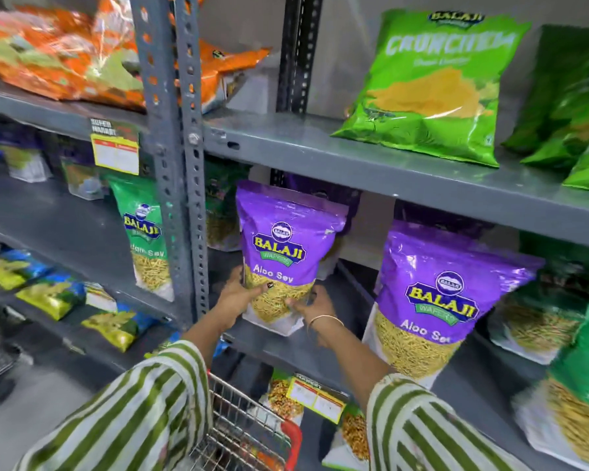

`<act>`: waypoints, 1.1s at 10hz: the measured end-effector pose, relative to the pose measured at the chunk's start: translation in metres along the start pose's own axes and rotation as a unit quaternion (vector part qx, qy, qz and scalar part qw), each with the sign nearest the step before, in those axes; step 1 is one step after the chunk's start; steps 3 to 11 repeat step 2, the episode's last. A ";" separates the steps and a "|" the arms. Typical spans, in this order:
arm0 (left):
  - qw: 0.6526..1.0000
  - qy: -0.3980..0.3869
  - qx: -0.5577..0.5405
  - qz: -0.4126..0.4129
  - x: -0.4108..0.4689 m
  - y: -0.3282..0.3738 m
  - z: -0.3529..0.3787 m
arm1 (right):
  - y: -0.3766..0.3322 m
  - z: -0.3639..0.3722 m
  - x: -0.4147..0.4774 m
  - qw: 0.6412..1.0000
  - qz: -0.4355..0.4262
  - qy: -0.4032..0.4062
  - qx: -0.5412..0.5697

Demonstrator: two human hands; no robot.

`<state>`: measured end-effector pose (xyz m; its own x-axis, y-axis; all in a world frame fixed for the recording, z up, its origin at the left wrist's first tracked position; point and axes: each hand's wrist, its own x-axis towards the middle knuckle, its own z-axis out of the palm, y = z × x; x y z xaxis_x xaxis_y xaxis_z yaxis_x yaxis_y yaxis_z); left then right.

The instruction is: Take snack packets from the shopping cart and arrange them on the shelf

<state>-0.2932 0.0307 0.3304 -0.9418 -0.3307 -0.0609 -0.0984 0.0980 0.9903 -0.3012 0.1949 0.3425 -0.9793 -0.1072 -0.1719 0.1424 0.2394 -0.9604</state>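
Observation:
A purple Aloo Sev packet [286, 246] stands upright on the grey middle shelf [300, 348], near the shelf post. My left hand [242, 294] grips its lower left edge and my right hand [312, 305] grips its lower right corner. A second purple Aloo Sev packet [436, 300] stands to the right on the same shelf. More purple packets show dimly behind both. The wire shopping cart [249, 433] with a red rim sits below my arms, partly hidden by my striped sleeves.
A perforated grey post [181, 158] stands left of the held packet. Green Crunchem packets [432, 86] rest on the upper shelf [388, 164]. Green sev packets [578, 396] stand at right, another green packet [143, 236] at left. Yellow price tags [116, 154] hang on shelf edges.

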 end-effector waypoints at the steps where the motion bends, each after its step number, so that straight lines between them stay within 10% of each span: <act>1: 1.000 -0.020 0.005 -0.015 -0.007 0.008 0.001 | -0.001 -0.005 -0.001 1.000 -0.021 0.000 -0.019; 11: 0.997 0.047 0.056 -0.003 -0.021 0.014 0.003 | -0.008 -0.011 -0.015 0.995 -0.077 0.041 -0.053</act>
